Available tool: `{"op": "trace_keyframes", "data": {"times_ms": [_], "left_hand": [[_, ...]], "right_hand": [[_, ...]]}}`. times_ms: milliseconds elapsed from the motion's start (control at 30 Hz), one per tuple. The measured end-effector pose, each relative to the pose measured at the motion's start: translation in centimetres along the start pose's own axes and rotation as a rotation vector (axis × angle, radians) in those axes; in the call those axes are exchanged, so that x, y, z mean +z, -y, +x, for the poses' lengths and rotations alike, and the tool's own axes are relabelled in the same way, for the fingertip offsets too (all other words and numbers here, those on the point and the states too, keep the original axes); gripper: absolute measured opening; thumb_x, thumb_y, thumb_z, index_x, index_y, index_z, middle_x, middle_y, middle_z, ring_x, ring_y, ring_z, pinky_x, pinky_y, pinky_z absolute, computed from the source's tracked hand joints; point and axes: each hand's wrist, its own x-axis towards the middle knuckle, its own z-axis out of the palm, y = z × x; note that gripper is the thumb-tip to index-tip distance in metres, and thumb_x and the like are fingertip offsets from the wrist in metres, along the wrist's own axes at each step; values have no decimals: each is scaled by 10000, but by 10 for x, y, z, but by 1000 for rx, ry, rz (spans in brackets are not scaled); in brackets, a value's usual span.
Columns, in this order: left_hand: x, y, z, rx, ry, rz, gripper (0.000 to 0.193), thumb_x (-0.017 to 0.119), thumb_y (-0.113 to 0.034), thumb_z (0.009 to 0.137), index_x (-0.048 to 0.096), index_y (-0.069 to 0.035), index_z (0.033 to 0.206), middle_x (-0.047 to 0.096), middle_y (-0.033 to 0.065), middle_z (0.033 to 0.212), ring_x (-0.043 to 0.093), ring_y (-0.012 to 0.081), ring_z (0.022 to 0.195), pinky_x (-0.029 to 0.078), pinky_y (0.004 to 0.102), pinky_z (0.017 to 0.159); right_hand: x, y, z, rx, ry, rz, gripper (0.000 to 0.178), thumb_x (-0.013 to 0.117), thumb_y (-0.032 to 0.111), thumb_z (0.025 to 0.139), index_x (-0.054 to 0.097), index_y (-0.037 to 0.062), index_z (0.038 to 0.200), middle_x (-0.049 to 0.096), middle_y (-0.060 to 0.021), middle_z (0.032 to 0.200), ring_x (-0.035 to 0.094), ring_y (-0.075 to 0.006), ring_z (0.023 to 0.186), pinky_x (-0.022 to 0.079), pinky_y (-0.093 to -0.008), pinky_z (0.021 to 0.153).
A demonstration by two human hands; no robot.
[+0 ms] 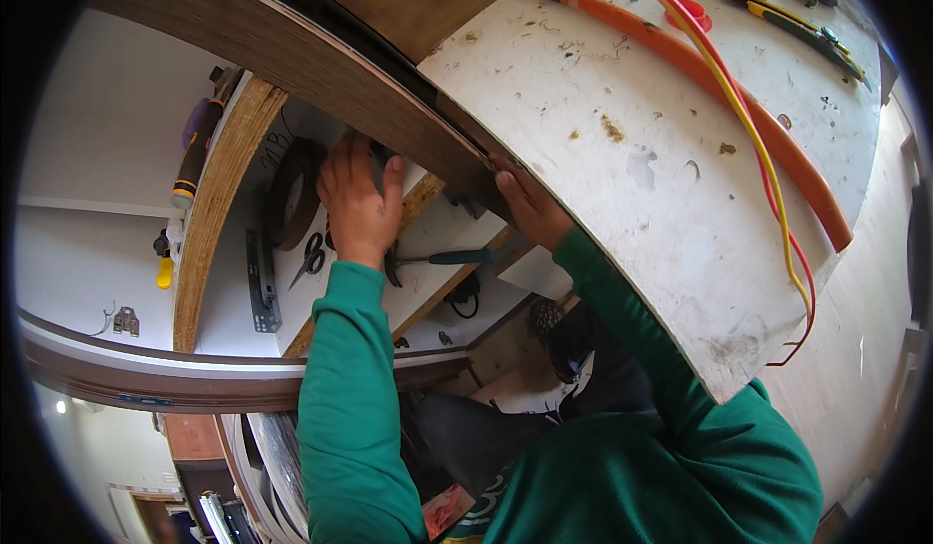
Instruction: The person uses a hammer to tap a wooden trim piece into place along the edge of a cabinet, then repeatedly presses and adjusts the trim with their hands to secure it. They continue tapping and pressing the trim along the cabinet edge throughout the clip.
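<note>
Back of the hand up, my left hand point(362, 199) reaches into an open cabinet compartment, its fingers stretched out and its thumb apart. A dark shape lies beside the thumb, too hidden to name. Close by are a roll of brown edge banding point(294, 194), black-handled scissors point(311, 255) and a hammer point(452, 257) with a teal handle. My right hand point(530, 209) is at the brown wooden rail point(389, 106), beside the edge of a white board point(622, 155). Its thumb and a fingertip show near the rail; the other fingers are hidden, so its grip is unclear.
Chipboard-edged dividers point(224, 209) split the cabinet. A screwdriver point(197, 155), a black metal drawer runner point(260, 281) and a metal hinge plate point(126, 320) lie among them. The board carries an orange hose point(671, 48), a yellow cable point(753, 140) and a utility knife point(807, 38).
</note>
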Motion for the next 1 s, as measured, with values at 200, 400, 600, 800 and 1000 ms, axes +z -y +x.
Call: {"op": "trace_keyframes", "data": {"times_ms": [200,400,600,800,1000], "left_hand": [[-1,1,0,-4,-7,11,578,578,-426,1012,526,-47,1445,523,211,1433,446,411,1352,299,556,1161],[0,1,-1,-11,17,-12,576,583,-418,1007,528,-46,1443,518,211,1442,442,412,1356,297,562,1161],[1,1,2,-2,5,8,575,590,-410,1004,526,-46,1445,518,207,1442,445,410,1351,300,558,1159],[0,3,2,4,-4,-3,572,595,-403,1002,527,-50,1446,520,204,1438,447,413,1348,300,559,1157],[1,1,-1,-1,9,6,575,600,-402,1000,527,-49,1448,523,208,1431,450,411,1343,302,559,1155]], "right_hand": [[3,-3,3,40,22,84,422,527,329,1104,646,31,1378,723,-177,1244,680,-273,1170,501,-372,1047],[5,-8,1,52,45,58,422,520,333,1107,649,32,1374,695,-186,1304,649,-275,1225,480,-373,1078],[6,-10,3,9,12,58,411,527,335,1103,657,52,1372,697,-175,1308,648,-275,1227,481,-380,1083],[1,-8,1,-24,15,-19,406,539,325,1098,656,51,1373,700,-173,1306,649,-276,1235,483,-380,1081],[1,-11,-5,40,33,63,398,544,307,1095,650,51,1381,710,-175,1282,670,-272,1201,501,-377,1055]]}}
